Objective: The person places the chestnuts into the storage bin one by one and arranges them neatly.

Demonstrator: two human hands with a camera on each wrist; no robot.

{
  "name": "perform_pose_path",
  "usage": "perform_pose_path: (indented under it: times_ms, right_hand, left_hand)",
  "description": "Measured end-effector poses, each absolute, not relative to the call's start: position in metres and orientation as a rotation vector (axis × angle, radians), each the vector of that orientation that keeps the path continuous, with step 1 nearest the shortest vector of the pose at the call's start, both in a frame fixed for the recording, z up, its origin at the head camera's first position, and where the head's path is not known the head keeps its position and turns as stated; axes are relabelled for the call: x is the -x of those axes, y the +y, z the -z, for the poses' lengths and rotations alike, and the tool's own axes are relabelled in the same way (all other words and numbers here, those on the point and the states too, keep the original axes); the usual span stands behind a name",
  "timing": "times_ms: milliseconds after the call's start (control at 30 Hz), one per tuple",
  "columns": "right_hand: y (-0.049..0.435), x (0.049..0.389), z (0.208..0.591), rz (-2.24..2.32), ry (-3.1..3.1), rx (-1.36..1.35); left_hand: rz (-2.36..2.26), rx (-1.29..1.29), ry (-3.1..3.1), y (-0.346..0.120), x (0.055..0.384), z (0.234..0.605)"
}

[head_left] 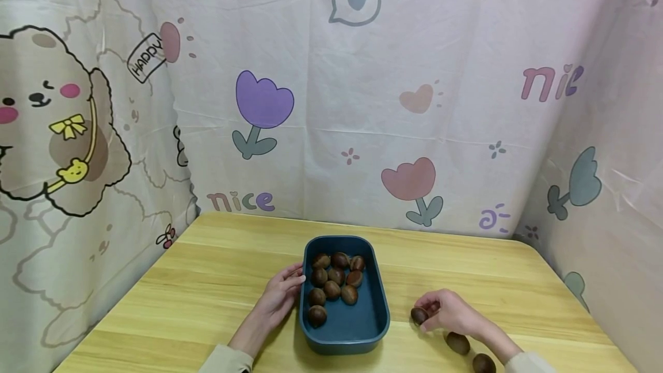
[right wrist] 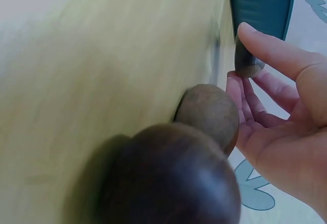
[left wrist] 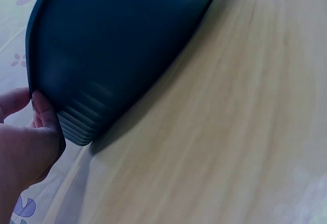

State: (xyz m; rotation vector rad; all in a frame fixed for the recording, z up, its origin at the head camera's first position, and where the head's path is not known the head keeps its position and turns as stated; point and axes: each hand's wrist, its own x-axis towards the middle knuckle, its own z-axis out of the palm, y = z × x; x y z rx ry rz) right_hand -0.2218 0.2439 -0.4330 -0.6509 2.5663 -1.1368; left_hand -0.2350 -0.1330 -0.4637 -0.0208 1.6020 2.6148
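Note:
A dark blue rectangular container (head_left: 362, 327) stands on the table, holding several brown chestnuts (head_left: 331, 289) toward its far and left parts. My left hand (head_left: 280, 298) grips the container's left side at the rim; the left wrist view shows thumb and fingers (left wrist: 45, 109) at that edge. To the right of the container, my right hand (head_left: 452, 312) pinches a chestnut (head_left: 419, 316) between thumb and fingers. In the right wrist view this chestnut (right wrist: 247, 60) appears in front of the container wall. Two more chestnuts lie near my right wrist, one (head_left: 458, 343) closer to the hand, another (head_left: 484, 363) nearer the front.
The light wooden table (head_left: 233, 258) extends around the container on both sides. A pale printed cloth (head_left: 331, 102) with flowers and lettering hangs along the back and sides of the table.

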Motion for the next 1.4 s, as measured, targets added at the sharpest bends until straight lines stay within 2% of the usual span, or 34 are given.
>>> perform_pose_path:
  times_ms: [633,1400]
  right_hand:
    - [0.229,0.236,0.426,1.269,2.505,0.618]
    - [0.196,0.256,0.385,1.180,2.622,0.752]
  left_hand:
    - [-2.615,0.016,1.580,-0.132,0.236,0.463]
    - [-2.618,0.016,1.590,-0.133,0.233,0.463]
